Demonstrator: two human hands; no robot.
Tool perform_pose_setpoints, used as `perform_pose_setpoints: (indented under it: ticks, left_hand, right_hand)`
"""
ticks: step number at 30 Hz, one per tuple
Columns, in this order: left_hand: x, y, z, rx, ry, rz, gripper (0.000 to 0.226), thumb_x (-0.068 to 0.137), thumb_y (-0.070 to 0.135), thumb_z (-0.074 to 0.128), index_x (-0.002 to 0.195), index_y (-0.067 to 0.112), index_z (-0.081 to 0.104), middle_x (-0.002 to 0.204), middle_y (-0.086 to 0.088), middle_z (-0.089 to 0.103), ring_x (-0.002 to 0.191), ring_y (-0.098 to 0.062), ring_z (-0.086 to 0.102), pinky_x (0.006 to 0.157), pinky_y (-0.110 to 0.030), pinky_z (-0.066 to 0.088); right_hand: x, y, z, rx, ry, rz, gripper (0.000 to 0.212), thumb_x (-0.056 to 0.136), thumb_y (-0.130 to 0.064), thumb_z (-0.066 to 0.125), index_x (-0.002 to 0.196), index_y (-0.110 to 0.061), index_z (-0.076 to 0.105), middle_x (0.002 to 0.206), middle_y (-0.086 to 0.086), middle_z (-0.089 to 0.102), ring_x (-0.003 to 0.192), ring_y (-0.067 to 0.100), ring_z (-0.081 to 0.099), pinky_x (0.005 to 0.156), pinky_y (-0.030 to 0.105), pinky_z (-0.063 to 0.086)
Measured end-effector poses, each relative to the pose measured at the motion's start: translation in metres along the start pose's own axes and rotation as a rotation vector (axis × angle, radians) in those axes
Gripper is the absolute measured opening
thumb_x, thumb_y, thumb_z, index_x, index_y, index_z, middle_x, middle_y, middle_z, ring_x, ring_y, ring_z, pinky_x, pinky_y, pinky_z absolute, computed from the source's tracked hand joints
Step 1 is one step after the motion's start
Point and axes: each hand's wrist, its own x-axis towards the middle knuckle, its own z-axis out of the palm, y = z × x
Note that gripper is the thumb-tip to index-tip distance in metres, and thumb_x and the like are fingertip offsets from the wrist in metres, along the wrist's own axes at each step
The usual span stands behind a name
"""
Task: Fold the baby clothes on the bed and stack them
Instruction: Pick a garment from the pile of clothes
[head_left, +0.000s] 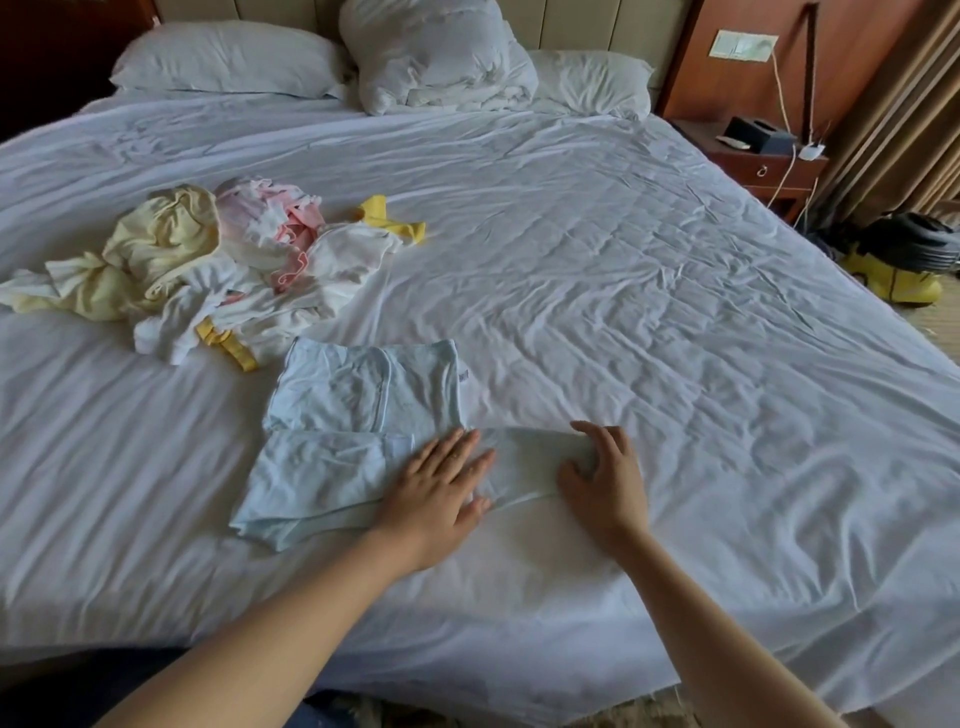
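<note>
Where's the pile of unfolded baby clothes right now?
In the head view, the unfolded pile lies left on the bed, just beyond the pale blue garment.

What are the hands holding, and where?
The right hand seems to grip the light blue top by its right end, fingers curled over the edge. The left hand only presses flat on its middle.

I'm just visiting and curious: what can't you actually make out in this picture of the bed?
Head view only.
- Pile of clothes: piece count unclear, they overlap in a heap.
- Right hand: pinching the blue garment or only pressing it, its own fingers hide the contact.
- Items on the nightstand: too small to identify.
- Yellow machine: cut off by the right edge.
</note>
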Motion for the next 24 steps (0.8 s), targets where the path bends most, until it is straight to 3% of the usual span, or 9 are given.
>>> perform_pose_setpoints:
  ticks: [2,4,6,10,12,15,17,20,24]
  left_hand:
    - [0.001,0.002,-0.004,-0.024,-0.032,-0.012,0.063,0.092,0.054,0.027,0.147,0.025,0.043,0.156,-0.003,0.034,0.144,-0.02,0.03,0.116,-0.032,0.008]
    - [0.005,0.001,-0.009,-0.069,-0.086,-0.021,0.076,0.085,0.063,0.013,0.153,0.031,0.024,0.162,0.004,0.007,0.15,-0.014,0.006,0.117,-0.026,-0.008]
    - [0.011,-0.002,-0.017,-0.178,-0.2,-0.045,0.075,0.086,0.066,0.017,0.154,0.035,0.017,0.161,0.011,-0.002,0.15,-0.01,-0.004,0.117,-0.026,-0.008]
    - [0.018,0.001,-0.038,-0.857,-0.068,-0.241,0.055,0.094,0.041,0.053,0.145,0.023,0.043,0.147,0.0,0.046,0.141,-0.015,0.037,0.115,-0.026,0.026]
    - [0.014,0.004,-0.055,-1.258,0.01,-0.389,0.04,0.102,0.027,0.05,0.14,0.016,0.05,0.129,0.0,0.062,0.125,-0.013,0.055,0.107,-0.025,0.039]
    - [0.005,-0.002,-0.084,-1.54,0.074,-0.568,0.032,0.104,0.034,0.04,0.112,0.018,0.068,0.098,-0.005,0.074,0.092,-0.016,0.071,0.077,-0.028,0.057]
    - [-0.003,-0.013,-0.097,-1.544,0.113,-0.699,0.032,0.101,0.04,0.047,0.095,0.017,0.069,0.085,-0.005,0.074,0.075,-0.013,0.072,0.061,-0.026,0.057]
    - [-0.018,-0.039,-0.098,-1.351,0.222,-0.865,0.012,0.093,0.021,0.062,0.09,0.01,0.066,0.081,-0.009,0.068,0.069,-0.016,0.067,0.047,-0.025,0.052]
    - [-0.042,-0.077,-0.092,-1.101,0.234,-0.941,0.009,0.088,0.014,0.058,0.092,0.009,0.065,0.083,-0.005,0.064,0.083,-0.026,0.061,0.068,-0.033,0.049]
  right_hand:
    - [0.002,-0.001,-0.003,0.117,0.027,0.065,0.054,0.075,-0.014,0.069,0.126,-0.03,0.058,0.103,-0.011,0.055,0.093,0.011,0.057,0.078,0.029,0.047]
    - [0.006,-0.008,-0.008,0.223,0.044,0.135,0.052,0.076,-0.013,0.068,0.124,-0.031,0.058,0.087,-0.011,0.057,0.076,0.01,0.057,0.066,0.029,0.047]
    - [0.01,-0.021,-0.01,0.312,0.066,0.141,0.049,0.078,-0.013,0.069,0.121,-0.035,0.058,0.083,-0.01,0.059,0.069,0.012,0.059,0.061,0.034,0.051]
    - [0.012,-0.065,-0.007,0.515,0.072,0.061,0.043,0.081,-0.009,0.072,0.118,-0.026,0.061,0.085,-0.003,0.065,0.064,0.015,0.063,0.061,0.033,0.055]
    - [0.011,-0.093,0.0,0.612,-0.011,0.055,0.044,0.081,-0.006,0.072,0.12,-0.021,0.06,0.086,0.004,0.067,0.065,0.015,0.066,0.058,0.035,0.057]
    - [0.004,-0.13,0.021,0.682,-0.177,0.04,0.035,0.084,-0.004,0.07,0.114,-0.019,0.06,0.086,0.006,0.068,0.073,0.016,0.069,0.062,0.039,0.06]
    - [-0.003,-0.149,0.034,0.717,-0.301,0.046,0.022,0.089,-0.004,0.063,0.104,-0.02,0.063,0.088,0.008,0.071,0.08,0.021,0.071,0.069,0.041,0.06]
    - [-0.016,-0.164,0.049,0.784,-0.35,0.075,0.019,0.092,-0.002,0.05,0.093,-0.012,0.065,0.084,0.008,0.073,0.071,0.023,0.07,0.06,0.035,0.057]
    - [-0.025,-0.152,0.07,0.246,-0.128,-0.266,0.026,0.08,-0.024,0.049,0.093,-0.028,0.072,0.099,-0.014,0.07,0.089,0.007,0.063,0.078,0.028,0.051]
